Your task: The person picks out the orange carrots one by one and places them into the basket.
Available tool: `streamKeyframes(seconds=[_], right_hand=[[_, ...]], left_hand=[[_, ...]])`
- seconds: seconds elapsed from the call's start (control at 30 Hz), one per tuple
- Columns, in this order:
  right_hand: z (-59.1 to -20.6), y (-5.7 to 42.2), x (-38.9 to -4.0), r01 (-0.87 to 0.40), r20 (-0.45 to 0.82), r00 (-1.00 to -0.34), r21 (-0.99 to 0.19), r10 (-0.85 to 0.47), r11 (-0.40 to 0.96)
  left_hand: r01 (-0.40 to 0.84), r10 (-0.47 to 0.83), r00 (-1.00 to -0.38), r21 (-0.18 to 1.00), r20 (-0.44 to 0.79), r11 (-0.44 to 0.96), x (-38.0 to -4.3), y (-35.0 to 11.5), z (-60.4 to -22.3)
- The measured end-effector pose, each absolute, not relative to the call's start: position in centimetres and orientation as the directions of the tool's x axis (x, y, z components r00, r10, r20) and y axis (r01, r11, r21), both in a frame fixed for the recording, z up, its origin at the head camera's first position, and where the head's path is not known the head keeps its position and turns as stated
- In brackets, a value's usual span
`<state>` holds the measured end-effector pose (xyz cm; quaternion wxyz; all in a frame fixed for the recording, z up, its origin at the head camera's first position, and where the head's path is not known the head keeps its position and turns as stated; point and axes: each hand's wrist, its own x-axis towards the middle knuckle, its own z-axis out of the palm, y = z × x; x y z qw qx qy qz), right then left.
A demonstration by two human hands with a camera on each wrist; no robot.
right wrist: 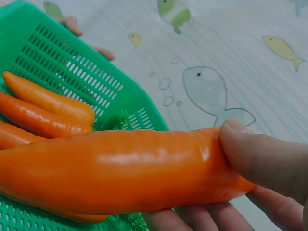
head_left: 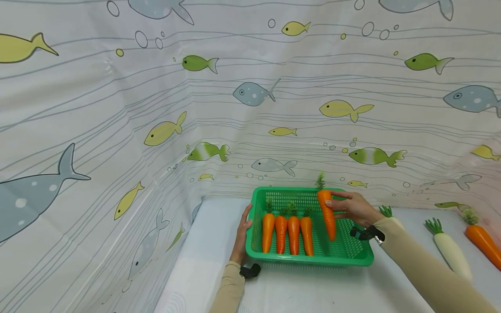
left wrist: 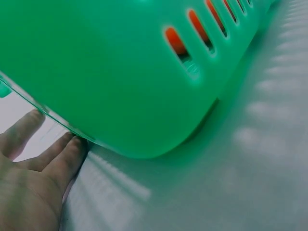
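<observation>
A green plastic basket point(head_left: 309, 259) stands on the table with several orange carrots point(head_left: 293, 234) lying side by side in its left half. My right hand point(head_left: 354, 208) pinches another carrot point(head_left: 327, 213) between thumb and fingers, above the basket's right half. Its leafy top points up and its tip hangs down. Seen from the right wrist, the thumb presses on the thick end of this carrot point(right wrist: 120, 168), with the fingers beneath. My left hand point(head_left: 242, 237) touches the basket's left side from outside. In the left wrist view, its extended fingers point(left wrist: 62, 159) lie against the basket wall point(left wrist: 106, 86).
To the right of the basket lie a white radish point(head_left: 452, 254) and a carrot point(head_left: 485, 243). Another radish point(head_left: 391, 216) is partly hidden behind my right arm. A fish-patterned sheet point(head_left: 250, 126) rises behind and to the left of the white table point(head_left: 207, 243).
</observation>
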<state>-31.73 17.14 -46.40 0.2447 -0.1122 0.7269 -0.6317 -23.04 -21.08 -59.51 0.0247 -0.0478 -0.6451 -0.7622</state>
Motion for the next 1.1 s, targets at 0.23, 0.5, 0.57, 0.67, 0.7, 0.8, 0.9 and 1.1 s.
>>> streamKeyframes(seconds=[0.23, 0.5, 0.57, 0.67, 0.7, 0.8, 0.9, 1.1], right_hand=[[-47.2, 16.2, -31.9, 0.152, -0.218, -0.867, -0.972, -0.449, 0.180], [-48.0, 15.5, -31.8, 0.173, -0.265, -0.838, -0.958, -0.478, 0.228], [-48.2, 15.4, -31.8, 0.184, -0.279, -0.832, -0.954, -0.480, 0.235], [-48.5, 15.2, -31.7, 0.194, -0.293, -0.828, -0.950, -0.479, 0.245], [-48.7, 15.2, -31.7, 0.201, -0.298, -0.828, -0.948, -0.474, 0.245], [-49.2, 15.1, -31.7, 0.221, -0.316, -0.832, -0.942, -0.456, 0.251], [-49.9, 15.0, -31.8, 0.226, -0.328, -0.830, -0.937, -0.451, 0.265], [-50.7, 14.7, -31.7, 0.239, -0.357, -0.829, -0.922, -0.431, 0.304]], left_hand=[[0.098, 0.024, -0.994, 0.982, 0.103, -0.160, -23.1, -21.1, -59.5], [0.104, 0.018, -0.994, 0.983, 0.108, -0.154, -23.1, -21.0, -59.5], [0.107, 0.019, -0.994, 0.983, 0.111, -0.151, -23.1, -21.1, -59.6], [0.106, 0.016, -0.994, 0.983, 0.109, -0.152, -23.1, -21.1, -59.6], [0.105, 0.015, -0.994, 0.983, 0.108, -0.153, -23.1, -21.1, -59.6], [0.099, 0.014, -0.995, 0.982, 0.103, -0.159, -23.1, -21.1, -59.6], [0.096, 0.014, -0.995, 0.983, 0.100, -0.158, -23.1, -21.1, -59.6], [0.094, 0.016, -0.995, 0.983, 0.098, -0.156, -23.0, -21.1, -59.5]])
